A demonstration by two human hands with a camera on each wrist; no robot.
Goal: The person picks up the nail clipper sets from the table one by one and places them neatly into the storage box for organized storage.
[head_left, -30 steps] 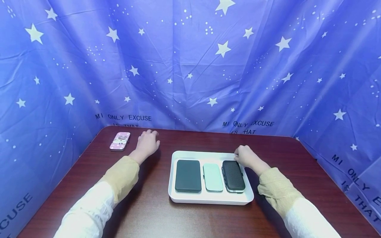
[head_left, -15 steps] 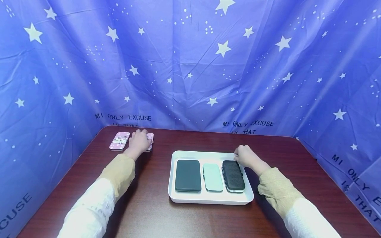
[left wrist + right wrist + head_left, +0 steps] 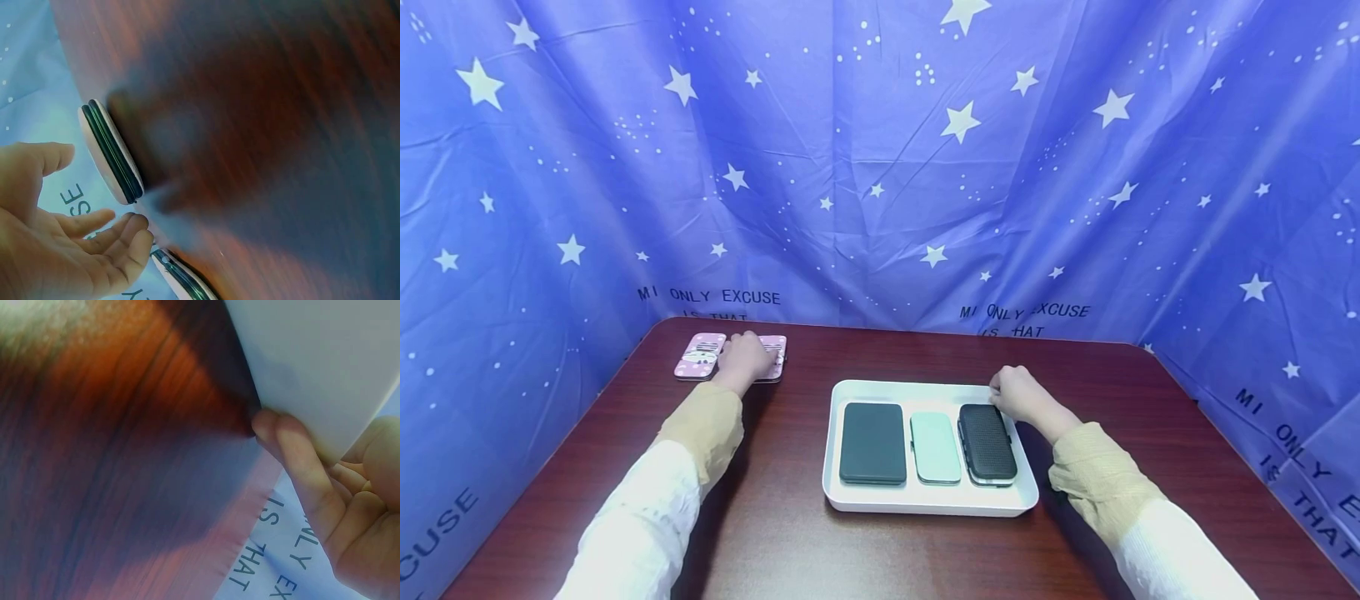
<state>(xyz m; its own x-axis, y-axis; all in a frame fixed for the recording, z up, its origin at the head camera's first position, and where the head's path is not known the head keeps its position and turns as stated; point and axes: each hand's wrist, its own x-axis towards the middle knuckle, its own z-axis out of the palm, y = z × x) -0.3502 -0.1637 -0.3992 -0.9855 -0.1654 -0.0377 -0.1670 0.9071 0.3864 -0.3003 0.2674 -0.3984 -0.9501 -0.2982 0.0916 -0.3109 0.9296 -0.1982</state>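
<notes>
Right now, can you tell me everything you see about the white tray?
The white tray is shallow and rectangular, with rounded corners and a raised rim; it looks like plastic. It rests open side up on the brown table. Inside lie a dark case, a mint-green case and a black case. The right hand's grip holds its far right corner.

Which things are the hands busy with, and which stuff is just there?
Probably part of the job:
right pink case, nearest the left hand
left pink case, close beside it
white tray, held by the right hand
dark flat case, mint case and black textured case, all inside it

Probably just there:
starry curtain
brown table
</notes>
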